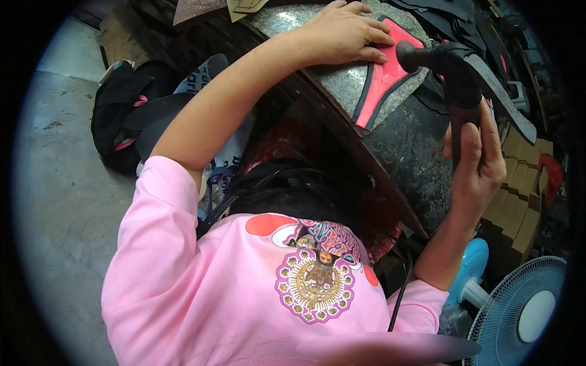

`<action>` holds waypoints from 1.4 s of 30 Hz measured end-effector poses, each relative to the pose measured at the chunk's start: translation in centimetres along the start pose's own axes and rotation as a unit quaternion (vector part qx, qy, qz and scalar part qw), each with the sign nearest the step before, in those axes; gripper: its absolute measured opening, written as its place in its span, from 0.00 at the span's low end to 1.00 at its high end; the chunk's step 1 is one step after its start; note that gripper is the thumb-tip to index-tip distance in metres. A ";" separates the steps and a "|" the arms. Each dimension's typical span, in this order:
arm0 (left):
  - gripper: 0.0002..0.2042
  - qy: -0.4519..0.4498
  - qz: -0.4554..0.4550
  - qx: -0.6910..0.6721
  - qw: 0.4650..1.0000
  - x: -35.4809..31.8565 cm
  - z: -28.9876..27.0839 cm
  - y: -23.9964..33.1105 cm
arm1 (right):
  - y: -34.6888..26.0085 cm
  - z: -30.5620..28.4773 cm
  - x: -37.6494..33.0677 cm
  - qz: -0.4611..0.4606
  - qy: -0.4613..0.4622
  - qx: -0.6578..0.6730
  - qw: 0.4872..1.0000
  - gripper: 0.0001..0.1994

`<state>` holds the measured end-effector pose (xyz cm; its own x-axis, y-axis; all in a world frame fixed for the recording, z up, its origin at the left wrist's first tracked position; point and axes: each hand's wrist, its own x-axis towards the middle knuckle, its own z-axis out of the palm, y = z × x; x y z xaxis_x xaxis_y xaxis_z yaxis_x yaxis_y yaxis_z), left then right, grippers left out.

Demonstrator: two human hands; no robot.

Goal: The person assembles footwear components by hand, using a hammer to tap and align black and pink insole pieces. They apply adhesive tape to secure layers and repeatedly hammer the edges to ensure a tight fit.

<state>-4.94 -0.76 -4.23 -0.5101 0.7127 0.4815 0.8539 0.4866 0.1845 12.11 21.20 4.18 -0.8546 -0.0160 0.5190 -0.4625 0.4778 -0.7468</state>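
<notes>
My left hand (342, 33) lies flat, pinning the red piece (384, 79) on the stone slab (342, 85). It looks thin, floppy, light; hold near the edge. My right hand (479, 165) grips the hammer (455, 73), top-heavy, probably by a wooden handle.

A speckled grey stone slab (342, 85) is serving as the work surface at the far side, sitting on a dark wooden block (403, 158). A red piece with black edging (381, 82) is lying flat on it toward the right. On the grey concrete floor (67, 183) to the left, a heap of dark bags and cloth (131, 116) is lying, and a blue-rimmed fan (525, 311) is standing near right.
</notes>
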 end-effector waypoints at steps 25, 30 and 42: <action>0.20 0.038 0.001 -0.003 0.999 0.2 0.1 -0.2 | -0.2 0.2 -3.0 0.013 -0.131 -0.143 0.981 0.15; 0.18 0.025 -0.011 0.088 0.996 -0.2 -0.9 1.3 | 1.0 -0.1 -3.6 0.036 -0.205 -0.170 0.963 0.16; 0.19 0.017 -0.066 0.075 0.995 -5.1 -4.1 7.7 | 3.0 -1.4 2.4 0.062 0.064 -0.128 0.988 0.19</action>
<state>4.72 -2.73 -1.74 -0.6101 0.6220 0.4907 0.7541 0.6459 0.1189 9.00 23.87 3.75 -0.8568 0.1605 0.4900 -0.2661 0.6765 -0.6867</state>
